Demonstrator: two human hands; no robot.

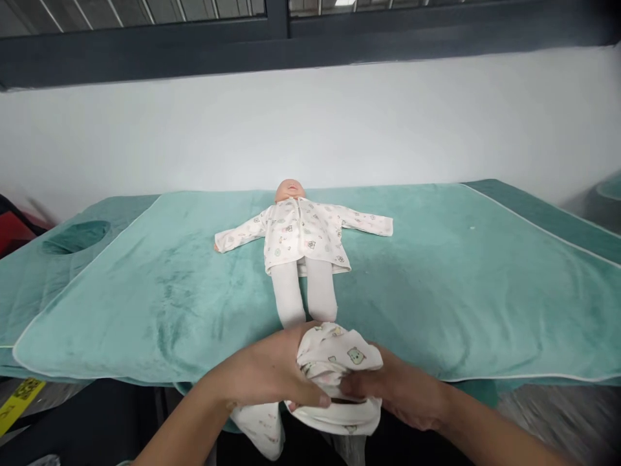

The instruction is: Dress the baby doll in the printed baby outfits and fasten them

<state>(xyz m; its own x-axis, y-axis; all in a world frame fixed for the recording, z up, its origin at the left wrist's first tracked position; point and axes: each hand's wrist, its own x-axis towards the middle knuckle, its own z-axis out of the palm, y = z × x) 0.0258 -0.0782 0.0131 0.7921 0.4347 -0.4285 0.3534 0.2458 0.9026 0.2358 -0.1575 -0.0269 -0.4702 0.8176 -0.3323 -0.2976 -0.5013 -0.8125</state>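
Note:
A white baby garment with a bear print, which looks like baby pants (339, 353), is bunched up at the near edge of the bed. My left hand (279, 366) grips its left side, thumb laid across the fabric. On the other side my right hand (392, 385) has its fingers pushed into the folds. One loose part of the cloth hangs down below my left hand. Just beyond my hands a baby doll (291, 189) lies on its back, its feet toward me and partly hidden. It wears a white printed long-sleeved top (303, 233), arms spread, over white legs (287, 291).
The bed has a teal plush cover (412, 304) with white piping and a face hole (76, 237) at the left. Behind it stand a white wall (310, 129) and a dark window frame (194, 48). A yellow label (19, 401) shows at lower left.

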